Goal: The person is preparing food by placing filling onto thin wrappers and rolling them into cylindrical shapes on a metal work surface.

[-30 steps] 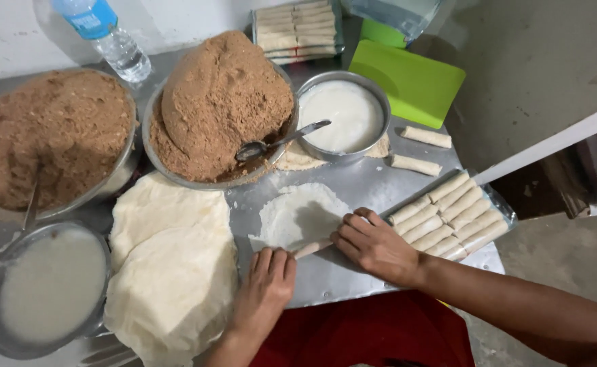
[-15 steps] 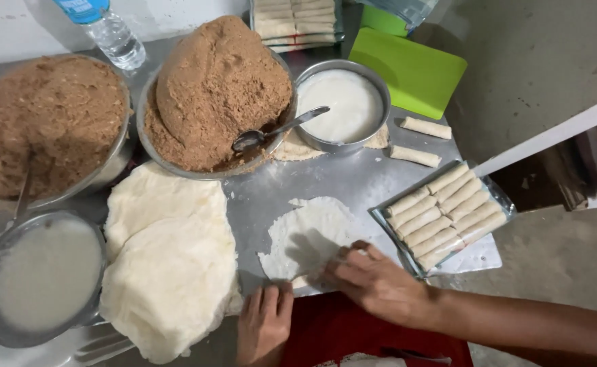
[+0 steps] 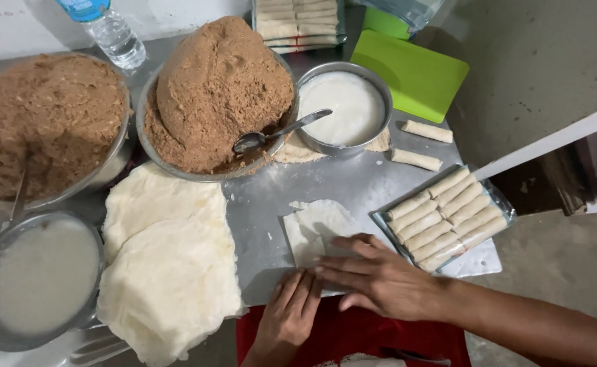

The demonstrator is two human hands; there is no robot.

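Note:
A thin white wrapper (image 3: pixel 317 226) lies on the metal table (image 3: pixel 353 183), its near sides folded in. My left hand (image 3: pixel 290 309) rests flat on its near edge, fingers together. My right hand (image 3: pixel 373 275) lies across the near right part of the wrapper, fingers spread and pressing down. A metal bowl of brown filling (image 3: pixel 217 95) with a spoon (image 3: pixel 278 132) stands behind. A bowl of white paste (image 3: pixel 347 105) is to its right.
A stack of white wrappers (image 3: pixel 166 265) lies at the left. A tray of finished rolls (image 3: pixel 444 214) sits at the right; two loose rolls (image 3: pixel 420 144) lie behind it. Another filling bowl (image 3: pixel 40 122), a paste bowl (image 3: pixel 37 278), a water bottle (image 3: pixel 111 30) and a green board (image 3: pixel 414 75) ring the table.
Both hands have drawn back toward the table's near edge. The wrapper, flat and round before, now has its sides folded in, with both hands pressing on its near edge.

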